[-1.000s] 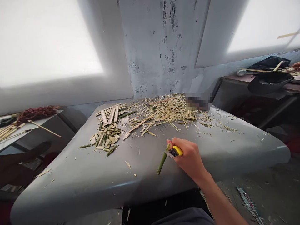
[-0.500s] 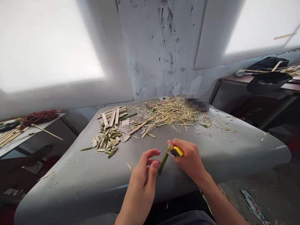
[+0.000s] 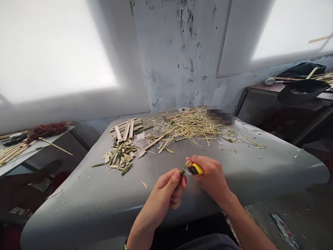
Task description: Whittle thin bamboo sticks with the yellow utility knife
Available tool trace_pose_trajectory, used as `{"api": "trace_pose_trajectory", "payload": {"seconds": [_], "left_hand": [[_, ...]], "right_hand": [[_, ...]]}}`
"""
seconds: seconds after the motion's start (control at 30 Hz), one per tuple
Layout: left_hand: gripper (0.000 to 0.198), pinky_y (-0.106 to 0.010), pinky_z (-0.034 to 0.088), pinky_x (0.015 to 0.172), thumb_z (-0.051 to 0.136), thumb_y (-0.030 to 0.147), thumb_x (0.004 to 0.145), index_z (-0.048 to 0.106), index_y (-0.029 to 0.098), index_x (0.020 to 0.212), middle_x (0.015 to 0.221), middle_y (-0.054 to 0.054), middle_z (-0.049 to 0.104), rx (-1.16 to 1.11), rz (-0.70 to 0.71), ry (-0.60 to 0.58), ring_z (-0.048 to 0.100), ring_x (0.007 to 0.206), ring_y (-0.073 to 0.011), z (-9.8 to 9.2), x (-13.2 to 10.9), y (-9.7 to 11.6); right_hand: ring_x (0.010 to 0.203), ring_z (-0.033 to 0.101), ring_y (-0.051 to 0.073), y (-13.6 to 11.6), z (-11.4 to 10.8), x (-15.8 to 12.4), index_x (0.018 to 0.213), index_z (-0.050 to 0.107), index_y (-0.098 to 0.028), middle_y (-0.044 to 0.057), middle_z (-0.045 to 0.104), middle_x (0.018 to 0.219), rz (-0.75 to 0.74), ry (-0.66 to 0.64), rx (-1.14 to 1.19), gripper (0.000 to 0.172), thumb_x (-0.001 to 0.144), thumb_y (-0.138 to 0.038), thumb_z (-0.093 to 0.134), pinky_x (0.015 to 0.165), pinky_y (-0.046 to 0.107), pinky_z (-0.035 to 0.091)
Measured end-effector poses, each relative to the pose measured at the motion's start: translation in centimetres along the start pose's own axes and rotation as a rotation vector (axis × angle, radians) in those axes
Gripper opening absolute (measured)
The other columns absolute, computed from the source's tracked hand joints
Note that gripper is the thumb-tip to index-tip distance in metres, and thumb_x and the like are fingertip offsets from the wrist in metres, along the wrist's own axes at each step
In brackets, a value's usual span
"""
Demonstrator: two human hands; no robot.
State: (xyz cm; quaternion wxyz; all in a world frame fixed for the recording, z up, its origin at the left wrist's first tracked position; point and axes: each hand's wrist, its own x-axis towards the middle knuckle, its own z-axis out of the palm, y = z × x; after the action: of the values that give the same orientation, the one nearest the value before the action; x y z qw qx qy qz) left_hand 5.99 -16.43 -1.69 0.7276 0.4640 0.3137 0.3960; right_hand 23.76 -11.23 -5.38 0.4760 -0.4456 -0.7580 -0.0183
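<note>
Left hand point(image 3: 166, 190): grip closed round the green stick point(image 3: 182, 172), thumb on top. Most of the stick is hidden in the fist; just the upper end pokes out. Right hand point(image 3: 209, 172): grip wrapped on the yellow knife point(image 3: 198, 169), fingertips up by the stick's pale end.

Read: left anchors the stick, right steers the blade point(image 3: 187, 171). The short exposed end probably limits wobble, and having both hands so near each other should help control. Blade lies right at the stick; can't tell if it bites in or just rests there.

Stick is between the hands, above the near part of the desk point(image 3: 104, 198), apart from the piles. Likely that leaves elbow room.

Flat strips point(image 3: 126, 130) lie roughly lined up behind the heap of short chips point(image 3: 121, 155), off left; loose shavings point(image 3: 195, 129) farther back. Looks like rough sorting by shape.
</note>
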Motion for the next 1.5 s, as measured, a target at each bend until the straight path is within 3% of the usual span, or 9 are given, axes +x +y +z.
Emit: {"api": "trace_pose_trajectory", "payload": {"seconds": [0.13,0.37,1.17,1.33,1.5], "left_hand": [[0.036,-0.017,0.015,0.041,0.05,0.051,0.102,0.057,0.017,0.092,0.056,0.011,0.021,-0.023,0.042,0.007,0.011,0.048,-0.0066,-0.2,0.3,-0.1],[0.033,-0.015,0.013,0.04,0.051,0.046,0.103,0.055,0.017,0.088,0.056,0.012,0.016,-0.099,0.057,0.006,0.005,0.047,-0.0058,-0.8,0.5,-0.1],[0.031,-0.011,0.013,0.036,0.061,0.044,0.099,0.058,0.016,0.086,0.054,0.013,0.014,-0.244,0.016,-0.016,0.002,0.045,-0.0041,-1.9,0.1,-0.2],[0.03,-0.011,0.014,0.036,0.068,0.042,0.095,0.054,0.018,0.085,0.054,0.013,0.013,-0.363,0.073,0.065,-0.001,0.046,-0.0048,-2.5,-0.5,-0.1],[0.03,-0.011,0.015,0.036,0.067,0.043,0.096,0.054,0.018,0.085,0.054,0.013,0.013,-0.362,0.068,0.061,-0.002,0.046,-0.0051,-2.3,-0.5,-0.2]], "right_hand": [[0.055,0.044,0.011,0.1,0.2,-0.1,0.066,0.048,-0.02,-0.004,0.052,0.057,-0.003,-0.015,-0.036,0.036,0.101,-0.028,0.055,0.061,0.028,0.027],[0.054,0.041,0.013,-0.2,0.4,0.0,0.065,0.05,-0.021,-0.003,0.053,0.056,0.003,0.027,-0.184,0.038,0.102,-0.03,0.051,0.059,0.03,0.024],[0.054,0.043,0.013,-0.6,0.4,0.4,0.064,0.053,-0.021,-0.002,0.054,0.056,-0.035,0.038,-0.213,0.038,0.102,-0.027,0.051,0.06,0.029,0.025],[0.054,0.044,0.014,0.1,0.2,0.2,0.067,0.055,-0.022,-0.002,0.057,0.058,0.05,0.058,-0.206,0.037,0.102,-0.032,0.051,0.058,0.029,0.024],[0.054,0.043,0.014,0.2,0.1,0.3,0.065,0.054,-0.021,-0.002,0.056,0.057,0.012,0.023,-0.176,0.038,0.102,-0.03,0.05,0.059,0.03,0.024]]}}
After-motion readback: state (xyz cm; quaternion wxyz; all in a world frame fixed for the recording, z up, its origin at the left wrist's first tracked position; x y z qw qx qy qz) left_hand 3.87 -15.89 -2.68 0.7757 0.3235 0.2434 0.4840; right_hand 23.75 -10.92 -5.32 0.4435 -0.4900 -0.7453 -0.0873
